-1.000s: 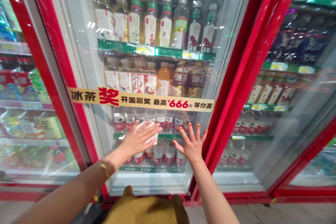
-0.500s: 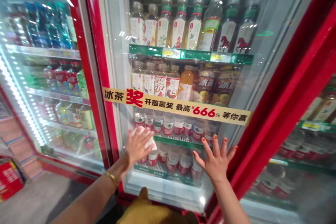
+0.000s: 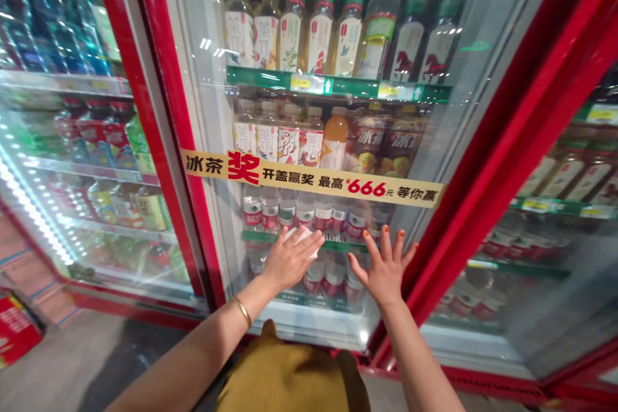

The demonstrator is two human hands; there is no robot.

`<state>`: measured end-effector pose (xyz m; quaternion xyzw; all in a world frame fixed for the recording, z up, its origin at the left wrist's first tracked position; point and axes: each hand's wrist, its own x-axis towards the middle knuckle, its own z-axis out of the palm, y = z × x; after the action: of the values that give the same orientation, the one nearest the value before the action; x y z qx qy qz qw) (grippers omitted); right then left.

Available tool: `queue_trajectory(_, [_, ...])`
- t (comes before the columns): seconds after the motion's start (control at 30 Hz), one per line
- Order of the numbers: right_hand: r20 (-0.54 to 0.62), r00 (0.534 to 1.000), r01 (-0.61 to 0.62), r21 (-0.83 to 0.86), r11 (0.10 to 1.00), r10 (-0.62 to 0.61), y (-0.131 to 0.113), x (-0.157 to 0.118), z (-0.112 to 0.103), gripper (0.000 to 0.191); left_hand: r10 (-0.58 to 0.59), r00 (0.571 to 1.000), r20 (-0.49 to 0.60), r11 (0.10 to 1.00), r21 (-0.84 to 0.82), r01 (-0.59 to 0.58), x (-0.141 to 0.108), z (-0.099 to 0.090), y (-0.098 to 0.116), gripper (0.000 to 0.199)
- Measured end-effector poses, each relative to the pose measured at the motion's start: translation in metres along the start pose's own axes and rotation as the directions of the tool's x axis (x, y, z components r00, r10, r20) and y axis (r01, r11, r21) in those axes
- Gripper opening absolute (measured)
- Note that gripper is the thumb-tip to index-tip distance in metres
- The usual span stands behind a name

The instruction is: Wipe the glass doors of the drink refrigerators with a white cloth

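My left hand (image 3: 292, 259), with a gold bracelet at the wrist, presses a white tissue (image 3: 302, 241) flat against the glass door (image 3: 483, 32) of a drinks fridge. Its fingers stretch over the tissue, pointing up and right. To the right, my right hand (image 3: 383, 270) has orange nails and spread fingers, with nothing in it, at the lower right of the same door. Both hands are below a yellow promotional strip (image 3: 309, 178) across the glass. Behind the door, bottles (image 3: 318, 38) stand in rows on shelves with green edges (image 3: 357, 82).
Red door frames (image 3: 487, 161) border the glass. Another lit fridge (image 3: 67, 170) stands at the left, and more shelves (image 3: 564, 206) show at the right. A red box (image 3: 17, 328) sits on the grey floor at the lower left. Mustard-yellow fabric (image 3: 290, 376) fills the bottom centre.
My left hand has moved right across the glass with the white tissue, closer to my right hand. My right hand stays spread near the lower right. The view has shifted slightly.
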<state>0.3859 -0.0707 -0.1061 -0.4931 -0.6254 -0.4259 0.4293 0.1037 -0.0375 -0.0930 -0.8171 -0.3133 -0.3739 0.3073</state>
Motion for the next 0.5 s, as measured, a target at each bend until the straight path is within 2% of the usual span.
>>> queue_trajectory(0.07, [0.036,0.995,-0.1,0.08,0.992,0.097,-0.02,0.006,-0.011,0.082,-0.099,0.995,-0.022,0.994,-0.046,0.098,0.002,-0.007,0.014,0.068])
queue_trajectory(0.13, [0.072,0.983,-0.181,0.219,0.959,0.169,-0.047,0.014,-0.025,0.075,-0.235,0.971,-0.035,0.957,-0.184,0.225,0.017,-0.017,0.032,0.069])
queue_trajectory(0.17, [0.097,0.979,-0.201,0.303,0.932,0.18,-0.063,0.019,-0.032,0.072,-0.305,0.952,-0.019,0.912,-0.295,0.286,0.028,-0.023,0.043,0.069])
queue_trajectory(0.23, [0.162,0.972,-0.224,0.436,0.872,0.168,-0.095,0.028,-0.044,0.072,-0.393,0.915,0.089,0.751,-0.543,0.375,0.05,-0.036,0.066,0.068])
queue_trajectory(0.27, [0.193,0.966,-0.244,0.473,0.847,0.171,-0.11,0.032,-0.049,0.073,-0.394,0.906,0.152,0.667,-0.631,0.396,0.059,-0.044,0.078,0.068])
queue_trajectory(0.33, [0.249,0.937,-0.341,0.513,0.787,0.244,-0.133,0.038,-0.058,0.074,-0.344,0.908,0.239,0.553,-0.73,0.402,0.073,-0.057,0.096,0.068])
queue_trajectory(0.37, [0.284,0.904,-0.426,0.544,0.723,0.319,-0.14,0.04,-0.063,0.071,-0.318,0.914,0.253,0.513,-0.765,0.39,0.075,-0.064,0.101,0.069])
queue_trajectory(0.4, [0.331,0.848,-0.528,0.586,0.614,0.414,-0.143,0.042,-0.068,0.069,-0.291,0.924,0.248,0.488,-0.792,0.366,0.076,-0.07,0.103,0.071])
queue_trajectory(0.43, [0.394,0.762,-0.631,0.63,0.453,0.514,-0.141,0.044,-0.073,0.067,-0.262,0.939,0.222,0.486,-0.81,0.327,0.074,-0.076,0.101,0.072])
queue_trajectory(0.47, [0.458,0.646,-0.704,0.666,0.245,0.611,-0.135,0.047,-0.078,0.067,-0.225,0.959,0.175,0.514,-0.815,0.269,0.071,-0.081,0.094,0.069])
queue_trajectory(0.5, [0.491,0.54,-0.733,0.673,0.096,0.684,-0.124,0.051,-0.083,0.067,-0.183,0.977,0.107,0.582,-0.789,0.196,0.067,-0.086,0.083,0.067])
